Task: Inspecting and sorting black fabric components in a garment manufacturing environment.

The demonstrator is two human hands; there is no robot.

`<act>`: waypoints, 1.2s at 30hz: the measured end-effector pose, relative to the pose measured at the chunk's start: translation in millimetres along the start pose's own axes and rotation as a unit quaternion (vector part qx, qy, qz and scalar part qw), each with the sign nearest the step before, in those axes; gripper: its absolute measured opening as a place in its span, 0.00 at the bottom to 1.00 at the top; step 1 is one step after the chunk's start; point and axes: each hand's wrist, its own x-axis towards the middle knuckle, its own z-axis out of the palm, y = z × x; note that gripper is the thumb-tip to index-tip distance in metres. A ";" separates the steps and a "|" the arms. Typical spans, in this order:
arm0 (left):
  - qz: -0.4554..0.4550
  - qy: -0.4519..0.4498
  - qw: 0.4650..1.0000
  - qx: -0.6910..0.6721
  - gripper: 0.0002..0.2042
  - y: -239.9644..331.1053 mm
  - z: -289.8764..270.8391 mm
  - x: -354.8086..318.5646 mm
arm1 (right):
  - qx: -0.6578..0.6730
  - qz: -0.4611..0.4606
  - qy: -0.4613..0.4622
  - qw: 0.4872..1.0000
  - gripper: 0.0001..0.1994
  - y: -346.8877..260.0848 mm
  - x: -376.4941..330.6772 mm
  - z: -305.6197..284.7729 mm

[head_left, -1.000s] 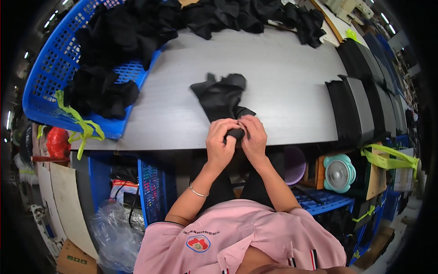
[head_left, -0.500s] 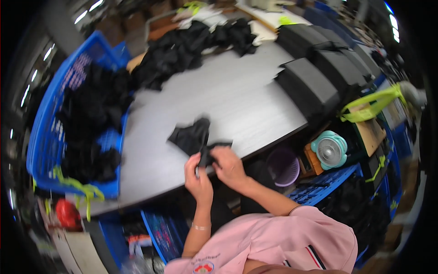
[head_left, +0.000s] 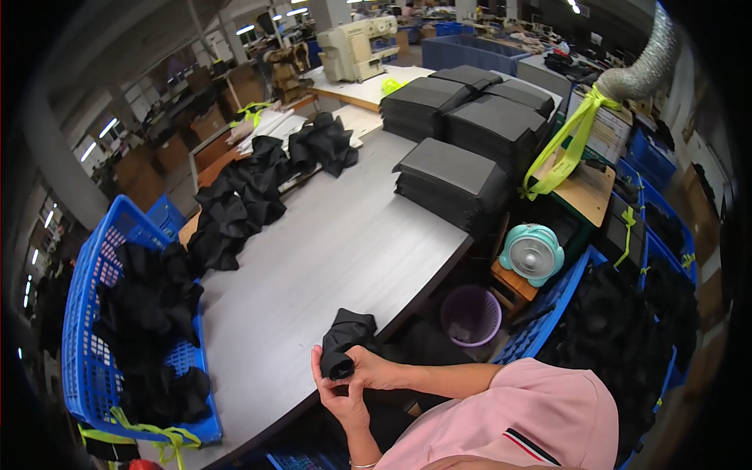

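A small black fabric piece [head_left: 345,338] is bunched up between my two hands at the near edge of the grey table [head_left: 329,243]. My left hand [head_left: 335,392] grips it from below and the left. From the right, my right hand [head_left: 374,368] pinches its lower end with the fingers closed on the cloth. The upper part of the piece sticks up above my fingers, just over the table edge.
A blue crate [head_left: 110,345] heaped with black fabric sits at the left. More black pieces [head_left: 251,196] lie across the table's far side. Stacks of flat black panels [head_left: 462,125] stand at the right. Below the table are a purple bin [head_left: 471,315] and a teal fan [head_left: 533,252].
My hands with the black piece have come off the tabletop toward my body at its near edge, and the piece is more bunched. My head has turned right, so the view has swung.
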 end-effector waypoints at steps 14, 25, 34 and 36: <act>-0.015 -0.110 0.994 -0.021 0.27 -4.2 -20.5 -16.6 | -0.043 0.124 -0.059 0.990 0.21 -27.3 -7.5 -8.9; -0.122 0.053 0.987 -0.093 0.28 2.8 -31.4 -3.6 | -0.130 0.071 -0.113 0.982 0.20 -42.2 -15.3 -13.3; 0.005 0.168 0.978 0.123 0.15 16.3 -36.2 22.4 | -0.395 -0.108 0.119 0.905 0.18 -45.3 -34.9 3.0; -0.077 0.091 0.990 0.070 0.18 17.3 -20.8 12.5 | -0.434 -0.151 0.101 0.882 0.17 -28.2 -37.3 16.0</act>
